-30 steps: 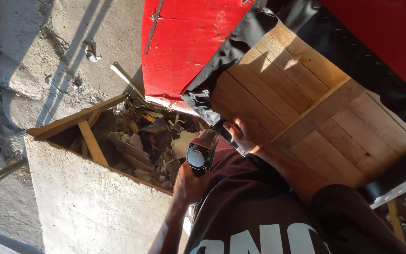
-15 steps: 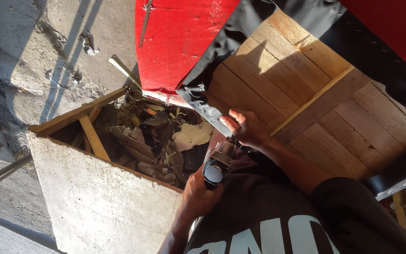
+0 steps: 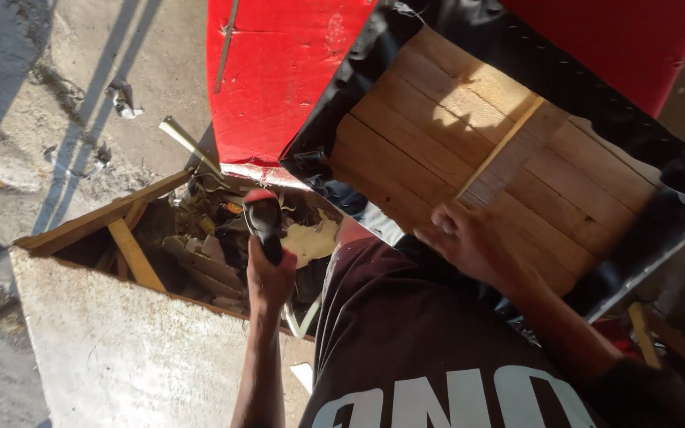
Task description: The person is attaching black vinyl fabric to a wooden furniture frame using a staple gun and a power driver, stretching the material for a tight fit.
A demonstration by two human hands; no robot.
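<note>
At nine o'clock, a wooden crate (image 3: pixel 81 230) holds scrap, perhaps wood; the left hand (image 3: pixel 269 277) grips a black tool (image 3: pixel 263 222), and the right hand (image 3: pixel 469 242) lies open on rough planks (image 3: pixel 469 150).

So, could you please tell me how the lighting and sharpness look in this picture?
Head view: hard low sun brightens the pale wooden slat panel and concrete floor, long shadows streak both; the open scrap-filled wooden box lies dim; the right hand is slightly motion-blurred.

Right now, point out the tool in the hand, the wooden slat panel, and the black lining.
tool (image 3: pixel 262 218), head view, on its black and red head above the fist.
wooden slat panel (image 3: pixel 438 135), head view, on a bare sunlit slat.
black lining (image 3: pixel 334 119), head view, on the left edge beside the slats.
</note>
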